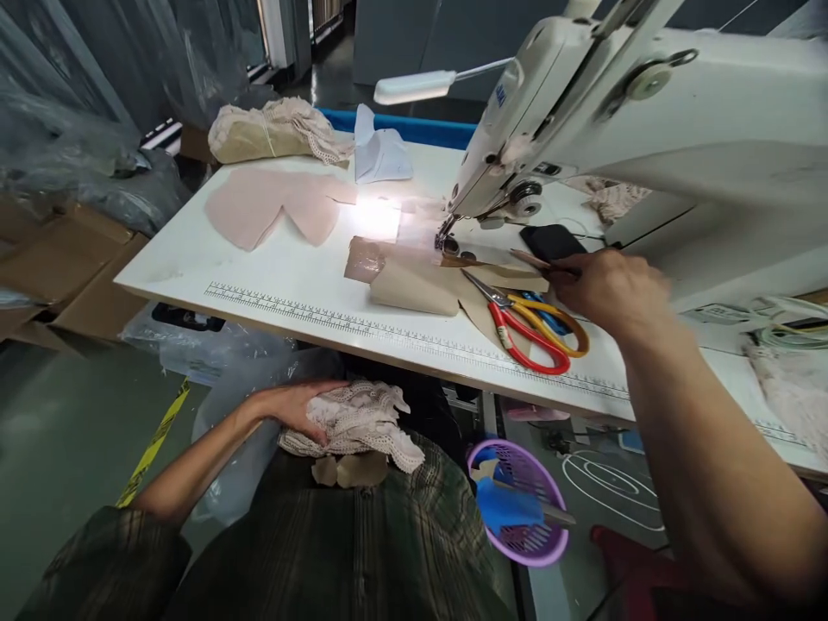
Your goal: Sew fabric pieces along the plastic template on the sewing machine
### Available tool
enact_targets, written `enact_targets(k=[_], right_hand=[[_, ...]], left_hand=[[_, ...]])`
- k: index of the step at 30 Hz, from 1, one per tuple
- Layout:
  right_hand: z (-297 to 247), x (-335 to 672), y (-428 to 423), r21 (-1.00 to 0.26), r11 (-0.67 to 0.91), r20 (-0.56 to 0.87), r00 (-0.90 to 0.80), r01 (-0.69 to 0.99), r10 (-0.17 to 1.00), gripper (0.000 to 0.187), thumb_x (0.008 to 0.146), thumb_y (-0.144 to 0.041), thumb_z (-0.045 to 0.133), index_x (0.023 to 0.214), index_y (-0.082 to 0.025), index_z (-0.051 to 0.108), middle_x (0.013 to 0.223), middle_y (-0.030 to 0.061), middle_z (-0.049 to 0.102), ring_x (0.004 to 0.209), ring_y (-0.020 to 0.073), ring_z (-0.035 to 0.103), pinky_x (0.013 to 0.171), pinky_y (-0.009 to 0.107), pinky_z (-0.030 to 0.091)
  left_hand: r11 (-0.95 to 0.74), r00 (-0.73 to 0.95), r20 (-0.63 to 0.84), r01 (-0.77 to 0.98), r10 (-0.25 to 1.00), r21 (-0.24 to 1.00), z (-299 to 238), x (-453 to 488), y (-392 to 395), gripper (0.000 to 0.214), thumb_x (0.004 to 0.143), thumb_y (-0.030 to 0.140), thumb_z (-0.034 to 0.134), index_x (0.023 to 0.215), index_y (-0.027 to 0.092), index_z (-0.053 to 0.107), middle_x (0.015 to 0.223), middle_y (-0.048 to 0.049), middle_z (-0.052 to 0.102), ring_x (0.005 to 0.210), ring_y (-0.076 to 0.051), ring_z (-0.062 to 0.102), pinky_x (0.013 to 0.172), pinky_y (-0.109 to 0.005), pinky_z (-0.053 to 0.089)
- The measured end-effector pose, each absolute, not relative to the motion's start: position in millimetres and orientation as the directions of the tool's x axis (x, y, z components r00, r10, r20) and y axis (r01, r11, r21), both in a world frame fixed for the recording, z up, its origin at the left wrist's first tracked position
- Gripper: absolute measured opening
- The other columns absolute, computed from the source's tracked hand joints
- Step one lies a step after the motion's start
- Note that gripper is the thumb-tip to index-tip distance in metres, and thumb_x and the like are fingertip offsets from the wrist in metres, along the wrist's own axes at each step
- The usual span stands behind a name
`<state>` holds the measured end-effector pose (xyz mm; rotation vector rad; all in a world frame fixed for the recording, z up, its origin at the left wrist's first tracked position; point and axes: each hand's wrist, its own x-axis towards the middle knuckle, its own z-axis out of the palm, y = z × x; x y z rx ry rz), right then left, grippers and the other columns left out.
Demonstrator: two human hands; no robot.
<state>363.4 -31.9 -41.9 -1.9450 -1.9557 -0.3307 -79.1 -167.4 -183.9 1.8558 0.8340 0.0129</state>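
Below the table's front edge, the left hand (294, 410) presses closed on a soft bundle of scalloped lace trim (359, 423) resting on the lap. On the white table (272, 289), pink fabric pieces (259, 207) lie flat near the left corner; tan paper-like pieces (414, 285) sit under the sewing machine (647, 112) needle. Red-handled scissors (523, 332) lie near the front edge. The right hand (608, 289) pinches a thin flat strip (530, 259) beside the needle. It looks like feeding stock to stitch; next calls for aligning edges.
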Motion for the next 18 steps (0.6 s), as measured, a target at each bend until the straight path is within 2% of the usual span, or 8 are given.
enact_targets(k=[3,6,9,11,13,14,16,18], right_hand=[[-37,352,-42,-0.044,-0.101,0.348,0.110,0.994,0.931,0.056,0.082,-0.058,0.064,0.097,-0.006,0.077,0.097,0.0241,0.071,0.089,0.0309,0.067,0.058,0.040,0.027],[-22,335,-53,-0.053,-0.175,0.262,0.183,0.983,0.948,0.039,0.085,-0.038,0.068,0.106,-0.006,0.075,0.103,0.0257,0.070,0.097,0.0338,0.065,0.062,0.042,0.030],[-10,321,-62,-0.058,-0.236,0.207,0.243,0.970,0.948,0.033,0.090,-0.024,0.060,0.110,-0.001,0.072,0.107,0.0274,0.069,0.104,0.0348,0.063,0.068,0.045,0.033],[-5,314,-74,-0.083,-0.158,0.318,0.176,0.984,0.932,0.037,0.093,-0.023,0.052,0.110,0.004,0.069,0.109,0.0293,0.067,0.106,0.0349,0.063,0.070,0.045,0.037],[-4,306,-96,-0.132,-0.033,0.494,0.094,0.991,0.864,0.038,0.093,-0.024,0.049,0.112,0.005,0.065,0.107,0.0296,0.067,0.103,0.0343,0.064,0.072,0.044,0.041],[-4,300,-111,-0.179,0.034,0.571,0.076,0.983,0.817,0.038,0.093,-0.025,0.049,0.115,0.002,0.062,0.106,0.0283,0.067,0.098,0.0327,0.065,0.071,0.044,0.043],[-6,284,-147,-0.319,0.204,0.667,0.066,0.926,0.742,0.029,0.094,-0.026,0.047,0.115,-0.011,0.059,0.098,0.0202,0.069,0.081,0.0264,0.067,0.066,0.042,0.045],[-13,262,-182,-0.500,0.394,0.646,0.029,0.771,0.763,0.014,0.094,-0.023,0.048,0.104,-0.020,0.059,0.091,0.0121,0.068,0.076,0.0212,0.065,0.065,0.038,0.048]], left_hand=[[-0.230,0.760,-0.344,0.535,0.551,0.813,-183,-80,-166,0.110,0.062,0.060,0.081,0.152,0.029,0.028,0.158,-0.0066,0.031,0.143,-0.034,0.032,0.120,-0.043,0.025],[-0.236,0.764,-0.371,0.551,0.528,0.800,-179,-78,-162,0.110,0.062,0.059,0.081,0.152,0.025,0.027,0.158,-0.0083,0.029,0.144,-0.034,0.031,0.119,-0.041,0.025],[-0.235,0.752,-0.400,0.580,0.524,0.780,-170,-75,-158,0.108,0.062,0.056,0.082,0.150,0.021,0.031,0.155,-0.0110,0.035,0.140,-0.034,0.036,0.117,-0.041,0.029],[-0.224,0.735,-0.417,0.600,0.535,0.768,-164,-74,-157,0.101,0.065,0.055,0.080,0.147,0.019,0.034,0.151,-0.0127,0.041,0.136,-0.034,0.042,0.113,-0.041,0.035],[-0.207,0.719,-0.431,0.613,0.546,0.762,-159,-72,-156,0.095,0.068,0.054,0.078,0.145,0.018,0.038,0.148,-0.0134,0.045,0.132,-0.034,0.046,0.109,-0.041,0.039],[-0.201,0.718,-0.427,0.610,0.550,0.767,-157,-72,-156,0.094,0.068,0.053,0.078,0.146,0.018,0.037,0.148,-0.0133,0.045,0.132,-0.034,0.046,0.109,-0.041,0.040],[-0.206,0.737,-0.394,0.576,0.549,0.791,-156,-71,-154,0.094,0.070,0.052,0.077,0.148,0.020,0.035,0.151,-0.0112,0.042,0.135,-0.033,0.043,0.111,-0.041,0.037],[-0.225,0.775,-0.354,0.527,0.523,0.820,-156,-69,-152,0.088,0.073,0.051,0.075,0.148,0.024,0.038,0.152,-0.0078,0.042,0.137,-0.031,0.041,0.114,-0.039,0.034]])
